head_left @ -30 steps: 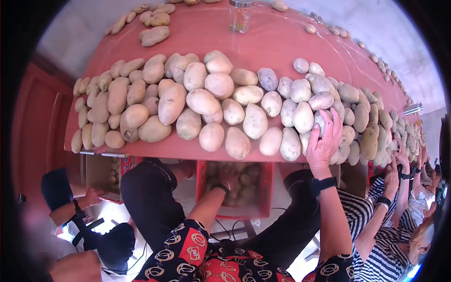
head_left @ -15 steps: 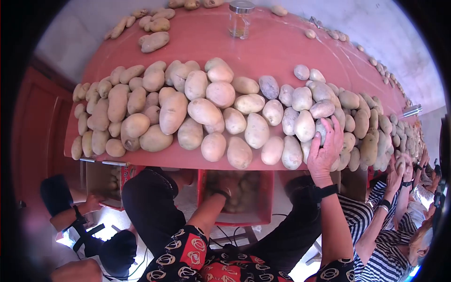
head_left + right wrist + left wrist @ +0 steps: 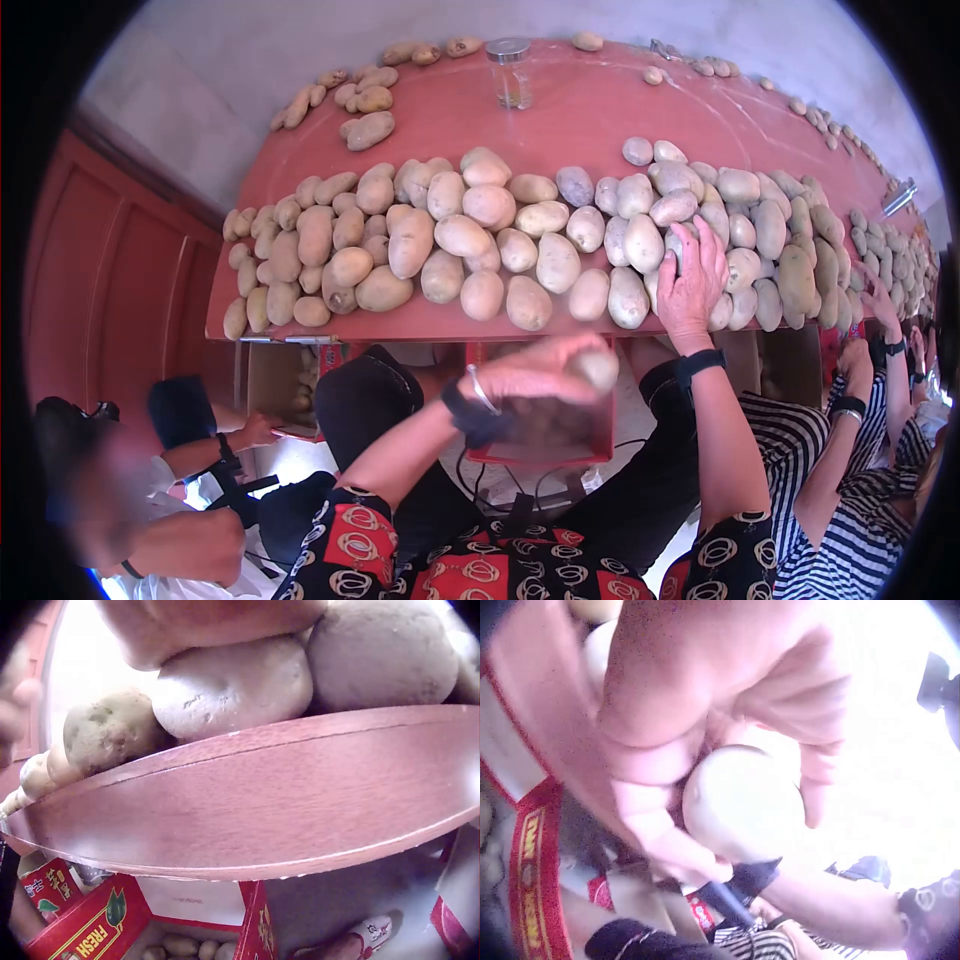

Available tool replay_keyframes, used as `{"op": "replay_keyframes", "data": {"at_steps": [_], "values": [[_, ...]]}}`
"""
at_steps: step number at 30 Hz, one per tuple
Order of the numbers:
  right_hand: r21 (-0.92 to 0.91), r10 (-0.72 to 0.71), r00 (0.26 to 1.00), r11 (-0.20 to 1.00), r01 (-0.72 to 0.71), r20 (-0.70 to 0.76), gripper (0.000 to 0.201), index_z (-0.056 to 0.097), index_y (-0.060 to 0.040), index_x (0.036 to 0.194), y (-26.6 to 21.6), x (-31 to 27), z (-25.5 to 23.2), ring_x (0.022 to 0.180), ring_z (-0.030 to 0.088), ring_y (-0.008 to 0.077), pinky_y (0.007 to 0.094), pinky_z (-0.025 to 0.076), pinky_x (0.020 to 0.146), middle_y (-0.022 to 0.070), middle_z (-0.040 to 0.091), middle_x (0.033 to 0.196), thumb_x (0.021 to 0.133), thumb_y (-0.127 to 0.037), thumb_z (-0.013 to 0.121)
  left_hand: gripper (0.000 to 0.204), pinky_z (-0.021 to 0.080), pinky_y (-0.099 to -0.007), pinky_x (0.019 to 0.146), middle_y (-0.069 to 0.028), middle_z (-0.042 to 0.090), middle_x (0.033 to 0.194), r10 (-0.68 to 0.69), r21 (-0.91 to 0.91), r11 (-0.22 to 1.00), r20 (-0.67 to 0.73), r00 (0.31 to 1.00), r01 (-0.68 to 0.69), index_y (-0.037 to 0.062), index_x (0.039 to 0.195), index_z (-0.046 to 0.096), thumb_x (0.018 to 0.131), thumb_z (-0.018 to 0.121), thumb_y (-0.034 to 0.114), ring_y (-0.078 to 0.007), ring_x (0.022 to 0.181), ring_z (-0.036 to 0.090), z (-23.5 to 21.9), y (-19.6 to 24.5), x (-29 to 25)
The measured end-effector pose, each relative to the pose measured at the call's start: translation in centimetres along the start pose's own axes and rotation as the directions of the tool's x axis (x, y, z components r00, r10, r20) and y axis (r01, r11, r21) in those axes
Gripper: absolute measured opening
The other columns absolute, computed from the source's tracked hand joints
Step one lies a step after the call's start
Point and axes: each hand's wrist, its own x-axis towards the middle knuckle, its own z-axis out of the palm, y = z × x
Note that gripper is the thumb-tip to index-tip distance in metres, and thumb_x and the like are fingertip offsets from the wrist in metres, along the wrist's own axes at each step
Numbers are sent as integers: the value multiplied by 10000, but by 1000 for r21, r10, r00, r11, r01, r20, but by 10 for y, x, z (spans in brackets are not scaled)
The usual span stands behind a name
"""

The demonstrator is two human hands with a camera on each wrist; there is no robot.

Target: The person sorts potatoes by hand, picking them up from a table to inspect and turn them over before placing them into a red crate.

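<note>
In the head view my left hand [image 3: 525,372] is raised between the table edge and the box below, gripping a pale potato [image 3: 597,371]. The left wrist view shows thumb and fingers curled round this smooth, whitish potato [image 3: 739,802]. My right hand [image 3: 692,295] rests at the front edge of the potato pile, its thumb and fingers around a potato [image 3: 676,243] that the hand mostly covers. In the right wrist view, part of the right hand [image 3: 217,630] lies just over a potato [image 3: 236,686] at the table's rim.
Rows of potatoes [image 3: 410,242] cover the near side of the red table [image 3: 430,115]. A glass jar [image 3: 512,85] stands farther back. Beneath the table sits a red cardboard box [image 3: 97,930] with potatoes inside. Other people, one in a striped shirt [image 3: 790,430], sit on both sides.
My left hand has come up out of the box with a potato in it. The right hand has stayed at the same potato. The head view has shifted, so the table appears farther right.
</note>
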Motion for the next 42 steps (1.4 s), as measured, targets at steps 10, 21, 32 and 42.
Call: {"op": "replay_keyframes", "data": {"at_steps": [10, 21, 32, 42], "values": [[8, 9, 999, 1000, -9, -41, 395, 565, -160, 1171, -1, 1, 0, 1223, 414, 295, 454, 307, 982, 96, 466, 1323, 777, -143, 590, 505, 463, -332, 839, -116, 570, 1071, 712, 948, 280, -313, 628, 154, 66, 1183, 525, 735, 744, 149, -227, 990, 570, -88, 112, 41], [25, 45, 999, 999, -44, -26, 366, 591, -160, 1137, -3, 1, -2, 1229, 406, 287, 455, 309, 979, 89, 462, 1330, 771, -145, 589, 555, 404, -440, 948, -142, 542, 1227, 485, 887, 10, -408, 773, 462, 91, 1256, 481, 742, 686, 141, -341, 1130, 515, -131, 82, 61], [5, -46, 983, 999, 48, -179, 333, 601, -202, 1079, 10, 1, 14, 1134, 479, 263, 454, 359, 919, 63, 527, 1227, 747, -189, 617, 303, 478, -252, 784, 1, 606, 1006, 566, 796, 596, -323, 758, -106, 87, 1145, 580, 851, 652, 96, -67, 881, 563, -42, 60, 7], [-25, -146, 972, 989, 143, -185, 335, 599, -169, 1129, 12, 2, 11, 1132, 499, 291, 437, 375, 953, 81, 550, 1223, 794, -176, 602, 355, 445, -429, 901, -175, 592, 1130, -120, 817, 565, -55, 991, 114, 27, 1198, 524, 847, 523, 80, -394, 1038, 556, -40, -109, 0]]}}
